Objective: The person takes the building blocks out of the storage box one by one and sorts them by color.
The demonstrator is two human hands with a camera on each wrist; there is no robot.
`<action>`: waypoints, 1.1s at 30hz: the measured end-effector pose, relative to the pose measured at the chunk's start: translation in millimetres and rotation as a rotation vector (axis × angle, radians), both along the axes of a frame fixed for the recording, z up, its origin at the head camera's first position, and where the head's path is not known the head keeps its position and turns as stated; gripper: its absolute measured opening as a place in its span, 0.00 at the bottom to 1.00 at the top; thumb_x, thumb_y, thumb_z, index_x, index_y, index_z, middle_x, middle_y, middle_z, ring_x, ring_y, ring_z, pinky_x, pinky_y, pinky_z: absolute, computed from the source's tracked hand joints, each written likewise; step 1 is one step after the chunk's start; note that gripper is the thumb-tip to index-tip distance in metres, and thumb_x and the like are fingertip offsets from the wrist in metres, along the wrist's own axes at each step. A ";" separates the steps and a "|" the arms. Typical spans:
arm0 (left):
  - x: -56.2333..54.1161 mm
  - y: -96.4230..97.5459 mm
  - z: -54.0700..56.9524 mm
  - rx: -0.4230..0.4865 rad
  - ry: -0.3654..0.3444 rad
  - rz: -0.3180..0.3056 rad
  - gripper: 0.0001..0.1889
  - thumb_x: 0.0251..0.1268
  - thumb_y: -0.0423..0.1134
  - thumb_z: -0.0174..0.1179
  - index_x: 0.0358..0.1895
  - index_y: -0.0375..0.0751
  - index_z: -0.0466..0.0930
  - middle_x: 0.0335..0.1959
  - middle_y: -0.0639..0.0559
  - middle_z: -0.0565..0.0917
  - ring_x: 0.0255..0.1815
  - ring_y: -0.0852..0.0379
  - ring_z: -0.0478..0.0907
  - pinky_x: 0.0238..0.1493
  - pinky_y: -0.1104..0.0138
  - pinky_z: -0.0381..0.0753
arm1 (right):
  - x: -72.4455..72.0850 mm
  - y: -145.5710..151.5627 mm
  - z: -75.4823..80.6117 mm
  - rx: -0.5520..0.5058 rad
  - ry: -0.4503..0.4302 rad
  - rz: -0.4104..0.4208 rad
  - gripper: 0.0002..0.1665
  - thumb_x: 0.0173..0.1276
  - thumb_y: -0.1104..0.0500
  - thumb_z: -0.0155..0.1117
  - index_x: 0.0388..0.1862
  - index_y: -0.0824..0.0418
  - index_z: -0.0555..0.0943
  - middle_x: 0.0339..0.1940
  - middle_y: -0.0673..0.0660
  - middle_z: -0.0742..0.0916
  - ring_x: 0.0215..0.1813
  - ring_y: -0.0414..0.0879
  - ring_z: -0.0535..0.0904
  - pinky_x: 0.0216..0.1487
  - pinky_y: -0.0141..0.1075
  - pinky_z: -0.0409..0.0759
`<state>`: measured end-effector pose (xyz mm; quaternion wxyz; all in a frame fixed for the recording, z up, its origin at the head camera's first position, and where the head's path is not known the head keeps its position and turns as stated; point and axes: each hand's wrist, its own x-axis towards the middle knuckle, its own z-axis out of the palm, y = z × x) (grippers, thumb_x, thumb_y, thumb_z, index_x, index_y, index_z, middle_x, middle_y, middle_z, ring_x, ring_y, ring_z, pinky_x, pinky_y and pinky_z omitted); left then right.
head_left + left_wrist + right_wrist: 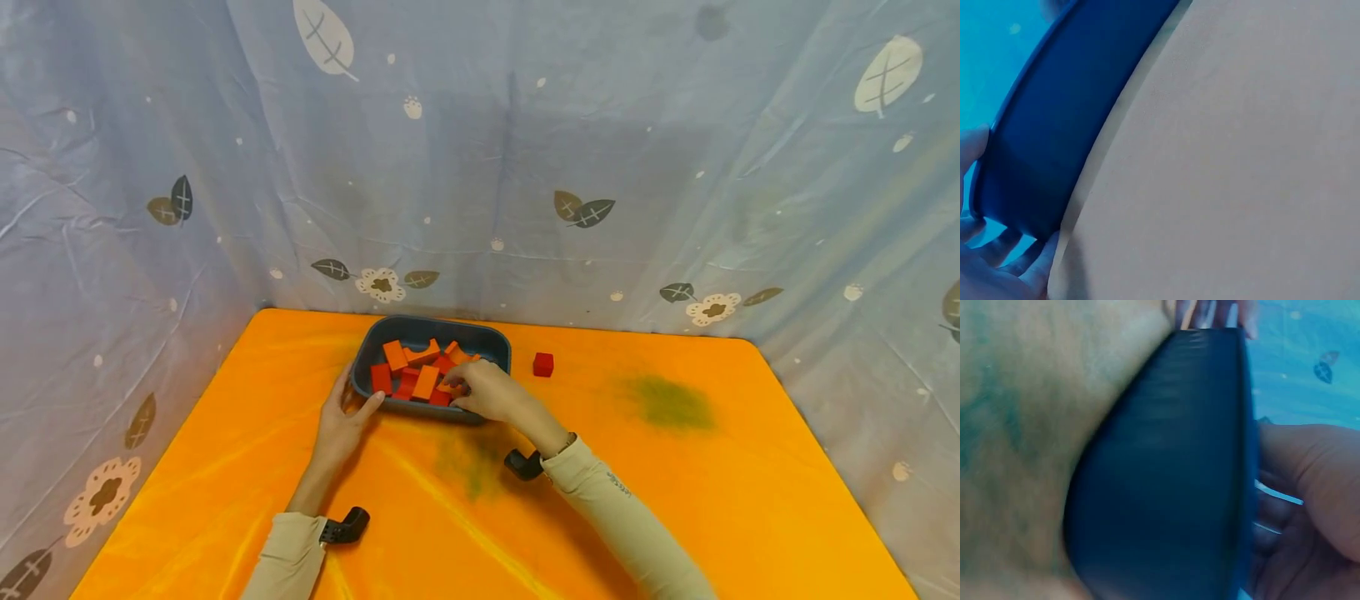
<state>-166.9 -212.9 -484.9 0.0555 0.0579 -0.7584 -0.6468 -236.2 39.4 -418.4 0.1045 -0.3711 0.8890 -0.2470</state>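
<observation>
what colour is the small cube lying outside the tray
Red. The cube shows best in the head view, beside the tray.

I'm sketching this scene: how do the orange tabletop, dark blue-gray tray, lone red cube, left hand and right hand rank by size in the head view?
1. Orange tabletop
2. Dark blue-gray tray
3. Left hand and right hand: too alike to rank
4. Red cube, clearly smallest
</observation>
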 end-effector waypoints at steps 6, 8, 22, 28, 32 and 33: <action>0.0 -1.1 -0.8 -0.006 -0.007 0.001 0.44 0.68 0.44 0.62 0.80 0.45 0.44 0.79 0.45 0.50 0.77 0.41 0.50 0.71 0.48 0.63 | -8.6 -15.2 -8.6 0.118 -0.005 0.008 0.17 0.64 0.59 0.71 0.52 0.60 0.85 0.45 0.54 0.88 0.42 0.45 0.83 0.46 0.34 0.82; 1.3 0.3 2.7 0.005 -0.014 0.001 0.44 0.68 0.43 0.62 0.80 0.44 0.45 0.79 0.45 0.50 0.77 0.41 0.50 0.71 0.48 0.63 | -11.2 -16.4 -9.7 0.131 -0.018 0.006 0.18 0.63 0.58 0.72 0.52 0.59 0.84 0.46 0.54 0.87 0.44 0.45 0.83 0.46 0.35 0.82; 13.9 11.1 33.7 0.007 -0.041 -0.002 0.43 0.69 0.37 0.61 0.79 0.38 0.43 0.78 0.39 0.51 0.76 0.37 0.51 0.71 0.46 0.61 | -16.6 -15.5 -16.2 0.133 -0.027 -0.012 0.22 0.62 0.62 0.72 0.56 0.57 0.83 0.38 0.50 0.86 0.37 0.41 0.80 0.40 0.32 0.81; 3.7 2.8 8.5 -0.005 -0.038 0.007 0.43 0.69 0.41 0.62 0.80 0.42 0.45 0.79 0.43 0.50 0.77 0.39 0.50 0.71 0.48 0.62 | -14.1 -5.5 -15.5 -0.013 0.030 0.008 0.19 0.62 0.63 0.71 0.53 0.60 0.82 0.46 0.54 0.87 0.41 0.45 0.81 0.45 0.35 0.81; 0.0 -0.4 0.9 -0.003 -0.026 0.010 0.43 0.69 0.42 0.61 0.80 0.44 0.45 0.79 0.44 0.50 0.78 0.41 0.50 0.70 0.49 0.63 | -16.5 2.2 -13.2 -0.132 0.069 0.022 0.15 0.62 0.66 0.71 0.49 0.62 0.85 0.45 0.55 0.85 0.38 0.47 0.78 0.40 0.32 0.79; 0.1 0.0 1.5 0.003 -0.023 0.010 0.43 0.69 0.42 0.61 0.80 0.44 0.45 0.79 0.45 0.50 0.78 0.41 0.50 0.70 0.49 0.64 | -17.5 4.0 -13.1 -0.145 0.080 0.023 0.14 0.62 0.67 0.71 0.48 0.62 0.85 0.44 0.55 0.85 0.37 0.46 0.77 0.38 0.31 0.78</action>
